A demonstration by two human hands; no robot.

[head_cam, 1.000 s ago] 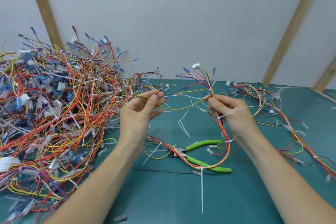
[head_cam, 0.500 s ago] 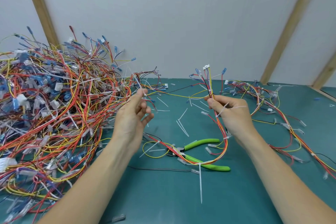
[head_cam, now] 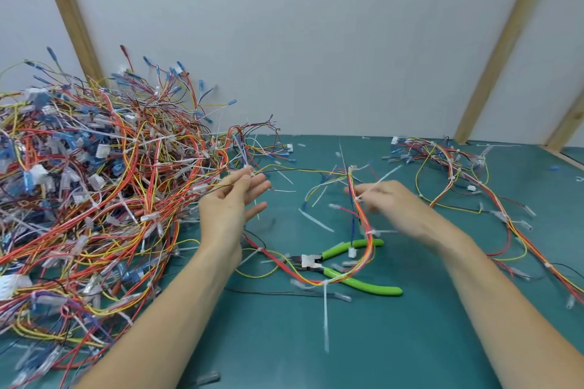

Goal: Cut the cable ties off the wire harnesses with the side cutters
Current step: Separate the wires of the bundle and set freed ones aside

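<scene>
My left hand [head_cam: 230, 208] pinches a yellow wire [head_cam: 303, 170], my blurred right hand's [head_cam: 395, 208] grip is unclear; the harness [head_cam: 363, 221] draped over the cutters [head_cam: 344, 268] at lower centre may snag them.

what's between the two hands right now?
Head view: yellow wires of the held harness span from the left hand to the right hand. Beneath them, loose cut cable ties lie on the green mat.

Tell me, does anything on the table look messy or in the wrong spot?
Yes. The green-handled side cutters lie under a loop of the wire harness being handled, so they are partly trapped. Cut white cable tie bits are scattered over the green table.
</scene>
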